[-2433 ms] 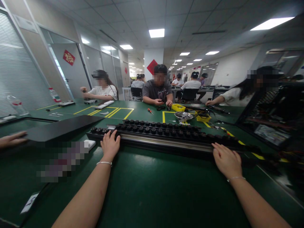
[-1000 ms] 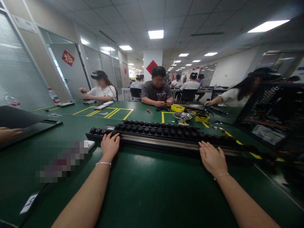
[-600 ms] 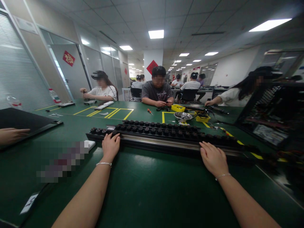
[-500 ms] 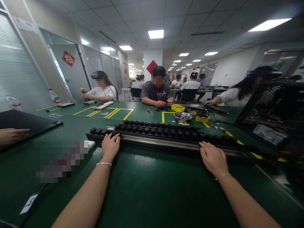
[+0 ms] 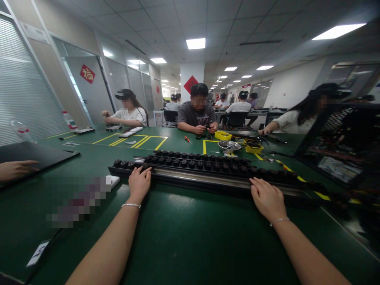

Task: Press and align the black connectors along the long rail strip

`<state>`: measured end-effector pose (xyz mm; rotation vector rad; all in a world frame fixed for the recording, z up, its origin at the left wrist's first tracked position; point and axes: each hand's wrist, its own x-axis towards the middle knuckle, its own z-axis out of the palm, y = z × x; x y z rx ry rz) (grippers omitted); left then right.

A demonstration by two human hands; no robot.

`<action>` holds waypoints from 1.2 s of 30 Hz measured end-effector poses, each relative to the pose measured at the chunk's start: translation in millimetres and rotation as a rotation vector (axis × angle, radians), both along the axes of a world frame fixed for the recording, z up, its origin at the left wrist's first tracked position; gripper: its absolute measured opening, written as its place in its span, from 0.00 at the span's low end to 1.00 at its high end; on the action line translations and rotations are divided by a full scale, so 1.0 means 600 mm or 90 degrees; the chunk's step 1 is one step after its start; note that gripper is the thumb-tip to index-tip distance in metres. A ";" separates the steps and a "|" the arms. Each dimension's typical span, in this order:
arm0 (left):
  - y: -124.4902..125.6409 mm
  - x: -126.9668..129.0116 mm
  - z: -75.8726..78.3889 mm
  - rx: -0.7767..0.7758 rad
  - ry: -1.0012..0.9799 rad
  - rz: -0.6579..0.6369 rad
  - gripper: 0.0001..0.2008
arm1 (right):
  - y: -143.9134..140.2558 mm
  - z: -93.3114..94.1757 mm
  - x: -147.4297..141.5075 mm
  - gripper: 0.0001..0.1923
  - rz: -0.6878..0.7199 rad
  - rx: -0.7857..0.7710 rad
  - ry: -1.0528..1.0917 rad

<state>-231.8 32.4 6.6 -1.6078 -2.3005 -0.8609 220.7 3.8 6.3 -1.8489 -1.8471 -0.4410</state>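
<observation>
Several long black rails lie side by side across the green table, bearing rows of round black socket-like parts (image 5: 190, 162). The nearest rail (image 5: 202, 176) has a shiny metal strip along it. My left hand (image 5: 139, 182) touches its near edge toward the left end, with fingers stretched over the edge. Farther right, my right hand (image 5: 268, 198) lies against the same edge, fingers extended and slightly apart. Neither hand is wrapped round the rail, and the undersides of both are hidden.
Another person's hand (image 5: 18, 170) lies on a black panel (image 5: 56, 152) at left. A white-ended strip (image 5: 113, 181) is partly blurred out. Beyond the rails are a screwdriver (image 5: 187, 140), a metal bowl (image 5: 229, 146) and a yellow bin (image 5: 223, 135). An open computer case (image 5: 335, 146) stands right.
The view has shifted very slightly. Both my hands and the rails hold the same places relative to each other.
</observation>
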 end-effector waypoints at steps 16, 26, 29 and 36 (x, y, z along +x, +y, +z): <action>-0.001 0.007 -0.001 0.020 0.050 -0.011 0.20 | 0.001 0.000 0.001 0.24 0.001 0.000 -0.003; -0.003 0.008 0.000 0.006 0.064 -0.014 0.20 | 0.000 0.002 0.000 0.24 -0.003 -0.009 -0.005; -0.002 0.008 0.000 0.005 0.066 -0.016 0.20 | -0.001 0.002 0.000 0.24 0.000 -0.006 -0.005; 0.003 0.003 -0.006 0.029 0.078 -0.021 0.20 | 0.000 0.001 -0.001 0.23 -0.002 0.005 -0.008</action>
